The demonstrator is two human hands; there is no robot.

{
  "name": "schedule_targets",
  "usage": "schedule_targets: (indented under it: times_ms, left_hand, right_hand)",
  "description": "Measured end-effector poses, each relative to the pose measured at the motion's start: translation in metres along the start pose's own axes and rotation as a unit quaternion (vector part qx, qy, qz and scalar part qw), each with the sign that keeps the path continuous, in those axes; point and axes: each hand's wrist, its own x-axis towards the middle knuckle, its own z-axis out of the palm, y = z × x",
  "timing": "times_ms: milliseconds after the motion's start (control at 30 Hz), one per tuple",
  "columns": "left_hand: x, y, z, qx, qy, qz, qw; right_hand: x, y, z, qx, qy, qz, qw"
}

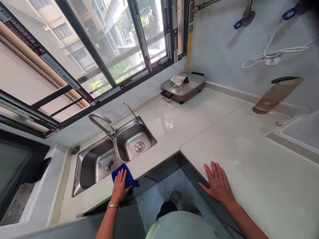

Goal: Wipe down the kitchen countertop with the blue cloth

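Under my left hand (120, 186) lies a blue cloth (129, 178) on the counter strip in front of the sink. The fingers are stretched out flat over it, and part of the cloth hangs past the counter's front edge. My right hand (218, 184) rests palm down near the edge of the right-hand counter (264, 186), fingers straight and thumb apart, with nothing held. Just beyond the left hand is a double-bowl steel sink (115, 140) with a curved faucet (99, 124) and a thinner spout (130, 109) at its back rim.
An electric pan with a glass lid (184, 87) stands in the far corner. A brown translucent pitcher-like container (276, 96) is by the right wall, where a white cable (274, 54) hangs below valves (245, 19). A framed window (112, 49) runs behind the sink.
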Motion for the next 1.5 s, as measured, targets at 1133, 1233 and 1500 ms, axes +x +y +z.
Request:
schedule_targets:
  times_ms: [1133, 1233, 1500]
  left_hand:
    - [0.229, 0.251, 0.015, -0.135, 0.027, 0.195, 0.971]
    - [0.248, 0.277, 0.013, -0.153, 0.017, 0.204, 0.967]
    - [0.254, 0.290, 0.010, -0.167, -0.001, 0.224, 0.960]
  right_hand:
    - [0.010, -0.007, 0.007, -0.086, -0.025, 0.040, 0.995]
    - [0.013, -0.008, 0.006, -0.099, -0.022, 0.046, 0.994]
    - [0.004, -0.001, 0.008, -0.110, -0.044, 0.046, 0.992]
